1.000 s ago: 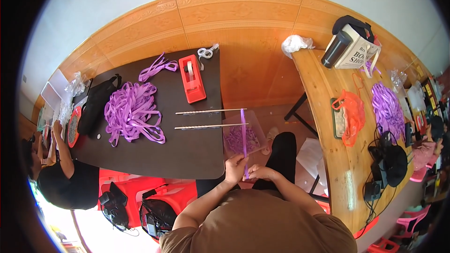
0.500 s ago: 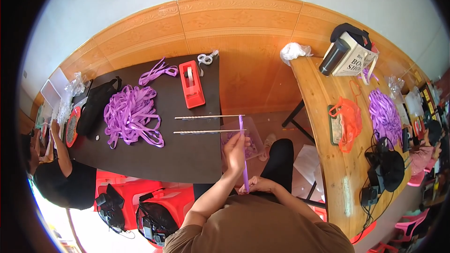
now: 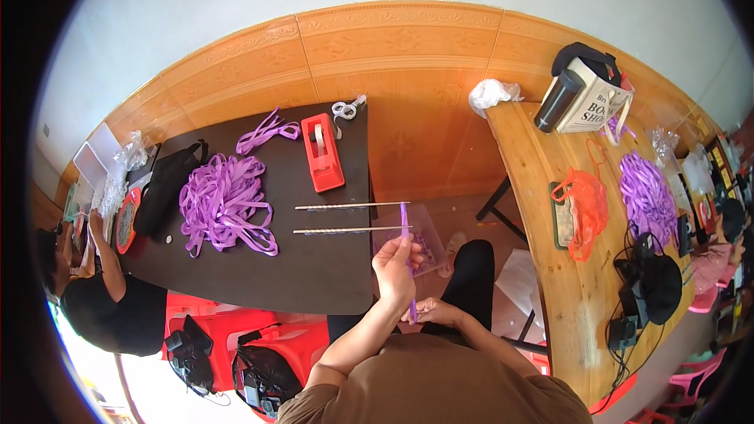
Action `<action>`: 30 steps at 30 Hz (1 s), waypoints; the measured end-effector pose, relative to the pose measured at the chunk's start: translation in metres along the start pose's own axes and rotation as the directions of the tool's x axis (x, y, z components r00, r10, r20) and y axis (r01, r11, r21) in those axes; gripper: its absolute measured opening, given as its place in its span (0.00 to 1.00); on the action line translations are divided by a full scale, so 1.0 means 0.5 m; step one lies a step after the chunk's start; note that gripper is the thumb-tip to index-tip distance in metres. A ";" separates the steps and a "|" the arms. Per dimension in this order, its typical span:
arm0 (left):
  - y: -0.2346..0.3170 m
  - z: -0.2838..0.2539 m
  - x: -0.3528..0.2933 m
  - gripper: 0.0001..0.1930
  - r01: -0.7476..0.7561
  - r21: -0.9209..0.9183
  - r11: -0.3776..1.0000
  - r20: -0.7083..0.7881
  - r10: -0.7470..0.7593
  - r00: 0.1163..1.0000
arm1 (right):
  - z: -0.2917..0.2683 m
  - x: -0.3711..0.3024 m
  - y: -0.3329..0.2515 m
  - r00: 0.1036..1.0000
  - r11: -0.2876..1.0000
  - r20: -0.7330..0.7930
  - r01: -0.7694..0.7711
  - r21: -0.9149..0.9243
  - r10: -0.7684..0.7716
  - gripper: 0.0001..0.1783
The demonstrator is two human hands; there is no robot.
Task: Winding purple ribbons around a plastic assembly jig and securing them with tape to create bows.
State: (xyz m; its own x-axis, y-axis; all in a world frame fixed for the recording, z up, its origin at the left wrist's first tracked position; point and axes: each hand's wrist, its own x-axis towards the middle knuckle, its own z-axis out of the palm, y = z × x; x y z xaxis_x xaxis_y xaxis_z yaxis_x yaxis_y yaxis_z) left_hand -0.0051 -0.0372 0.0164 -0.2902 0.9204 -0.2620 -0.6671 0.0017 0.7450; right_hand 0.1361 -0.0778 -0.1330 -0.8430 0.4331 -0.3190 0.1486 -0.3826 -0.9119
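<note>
Two thin sticks point(image 3: 351, 229) lie side by side on the dark table, their right ends jutting past its edge. A narrow purple ribbon point(image 3: 404, 217) runs across those ends and down toward my body. My left hand point(image 3: 395, 268) is closed just below the nearer stick, thumb and fingers pinching the ribbon. Closer to my lap, my right hand point(image 3: 437, 312) grips the ribbon's lower end; some of its fingers are hidden. Beneath the stick ends, a clear plastic box point(image 3: 428, 263) holds purple pieces.
On the dark table point(image 3: 314, 275) sit a purple ribbon heap point(image 3: 224, 204), a red tape dispenser point(image 3: 323, 153) and scissors point(image 3: 344, 111). A wooden table point(image 3: 569, 298) at right carries an orange bag point(image 3: 585, 208), a tumbler point(image 3: 558, 100) and more ribbon. A co-worker point(image 3: 110, 310) sits far left.
The whole view has shifted slightly, so the tables appear a little lower. My left hand has slid a short way down the ribbon, away from the nearer stick. My right hand stays near my lap.
</note>
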 end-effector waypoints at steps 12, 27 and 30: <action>0.034 0.006 -0.021 0.06 0.017 0.054 0.998 -0.001 -0.017 1.000 | -0.074 0.013 -0.131 0.258 0.850 -0.846 0.395 -0.348 -0.466 0.14; 0.003 -0.023 -0.031 0.06 0.160 -0.031 0.987 0.004 -0.160 0.987 | -0.043 0.058 -0.353 0.246 -0.190 0.211 0.108 -0.976 -0.946 0.21; -0.001 -0.031 -0.022 0.06 0.202 -0.048 0.978 -0.012 -0.202 0.979 | -0.044 0.062 -0.351 0.266 -0.200 0.216 0.087 -0.976 -0.940 0.21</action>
State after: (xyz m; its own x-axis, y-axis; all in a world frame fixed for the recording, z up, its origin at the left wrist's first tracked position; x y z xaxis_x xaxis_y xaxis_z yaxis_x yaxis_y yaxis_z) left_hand -0.0122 -0.0534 0.0091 -0.1572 0.8964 -0.4144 -0.7438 0.1685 0.6468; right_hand 0.0955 0.0208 0.0115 -0.4751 0.2983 0.8278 0.4016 0.9106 -0.0976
